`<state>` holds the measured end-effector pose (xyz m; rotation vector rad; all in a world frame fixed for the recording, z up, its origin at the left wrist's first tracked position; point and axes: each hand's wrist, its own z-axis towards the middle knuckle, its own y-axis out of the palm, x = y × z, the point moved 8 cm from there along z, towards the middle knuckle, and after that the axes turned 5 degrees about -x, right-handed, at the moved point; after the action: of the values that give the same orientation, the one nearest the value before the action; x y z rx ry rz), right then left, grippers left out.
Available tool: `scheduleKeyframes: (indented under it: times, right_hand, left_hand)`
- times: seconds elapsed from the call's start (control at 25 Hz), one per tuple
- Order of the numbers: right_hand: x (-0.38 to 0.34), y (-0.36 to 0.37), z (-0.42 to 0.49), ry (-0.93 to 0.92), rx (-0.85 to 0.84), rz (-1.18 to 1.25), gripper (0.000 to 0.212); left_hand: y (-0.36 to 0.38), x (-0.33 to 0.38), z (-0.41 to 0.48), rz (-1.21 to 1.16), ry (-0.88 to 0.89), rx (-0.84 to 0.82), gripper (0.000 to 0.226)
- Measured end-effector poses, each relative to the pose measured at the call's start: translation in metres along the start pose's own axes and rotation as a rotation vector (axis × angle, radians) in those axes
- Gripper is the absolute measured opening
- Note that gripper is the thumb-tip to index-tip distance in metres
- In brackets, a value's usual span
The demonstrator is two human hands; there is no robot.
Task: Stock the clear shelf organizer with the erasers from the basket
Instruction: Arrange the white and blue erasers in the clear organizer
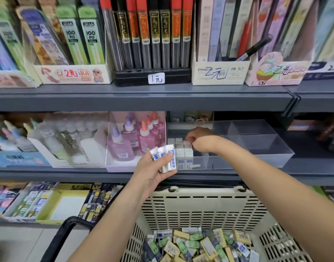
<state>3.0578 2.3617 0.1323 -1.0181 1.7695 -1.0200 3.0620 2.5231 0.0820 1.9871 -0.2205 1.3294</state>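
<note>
In the head view, the fingers of our left hand [153, 173] grasp a few sleeved erasers [165, 157], judged light, stiff and slick, best pinched across their long sides; at 2 o'clock our right hand [198, 138] curls over the stocked row [183, 155] in the clear shelf organizer [257, 150], grip undeterminable; basket [200, 205] at 6 o'clock.

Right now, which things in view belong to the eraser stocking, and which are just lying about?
Job: clear organizer, stacked erasers inside it, fanned erasers in the left hand, right hand at the stack, basket, loose erasers in it.
Lying about: glue bottles, lead tubes, black marker.
</note>
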Motion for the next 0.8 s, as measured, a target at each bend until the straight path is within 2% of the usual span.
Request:
scheduleKeyframes:
  times: [0.12, 0.2, 0.32, 0.68, 0.8]
  right_hand:
    - [0.0, 0.001, 0.003, -0.001, -0.039, -0.048, 0.03]
    - [0.001, 0.0, 0.003, -0.012, -0.036, 0.007, 0.025]
    - [0.004, -0.003, 0.002, 0.002, 0.002, 0.082, 0.027]
    - [0.0, -0.02, -0.014, 0.003, 0.087, 0.008, 0.026]
    - [-0.015, -0.025, -0.036, -0.145, 0.161, 0.248, 0.016]
  left_hand:
    - [-0.001, -0.002, 0.001, 0.002, -0.004, -0.01, 0.054]
    - [-0.001, -0.004, 0.002, -0.005, -0.003, -0.016, 0.055]
    - [-0.001, -0.004, 0.001, -0.007, -0.009, -0.023, 0.052]
    - [0.005, 0.007, -0.001, 0.021, 0.0, -0.02, 0.04]
    - [0.014, 0.009, -0.001, 0.079, 0.007, -0.059, 0.04]
